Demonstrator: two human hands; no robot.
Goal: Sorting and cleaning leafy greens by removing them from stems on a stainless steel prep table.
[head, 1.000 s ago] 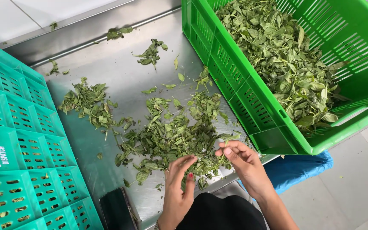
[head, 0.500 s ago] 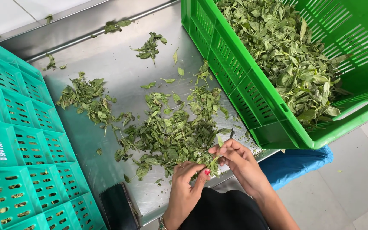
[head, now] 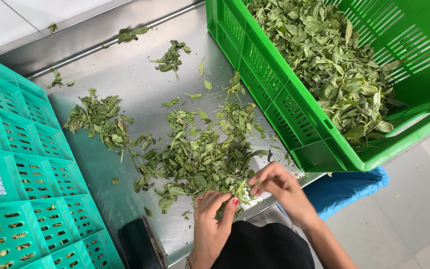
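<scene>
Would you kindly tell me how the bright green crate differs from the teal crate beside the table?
The bright green crate sits open side up at the right, heaped with leaves; the teal crate at the left shows a closed slotted face with no leaves on it. The green crate overhangs the steel table; the teal one bears a white label. Both are slotted plastic.

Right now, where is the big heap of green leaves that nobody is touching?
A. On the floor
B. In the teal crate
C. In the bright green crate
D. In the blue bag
C: the bright green crate is piled with loose leaves, while both hands work at the smaller leaf pile on the steel table.
</scene>
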